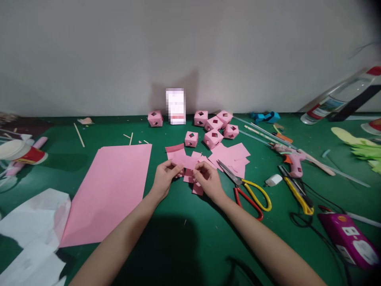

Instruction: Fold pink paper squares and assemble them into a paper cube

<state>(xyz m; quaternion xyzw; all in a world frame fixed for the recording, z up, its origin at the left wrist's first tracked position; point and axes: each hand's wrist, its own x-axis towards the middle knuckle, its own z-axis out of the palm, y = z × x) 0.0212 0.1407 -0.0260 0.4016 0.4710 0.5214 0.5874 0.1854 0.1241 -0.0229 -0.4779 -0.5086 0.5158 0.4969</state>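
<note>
Pink paper piece (pixel 185 161), thin, light and easily creased, is pinched at its two ends by the left hand (pixel 165 177) and right hand (pixel 208 180) above the green counter (pixel 190 238), best held by edges.

A small pink paper piece (pixel 185 161), flat and roughly rectangular, sits at the centre of the frame. It is pinched at both ends above other pink squares on the green mat.
</note>
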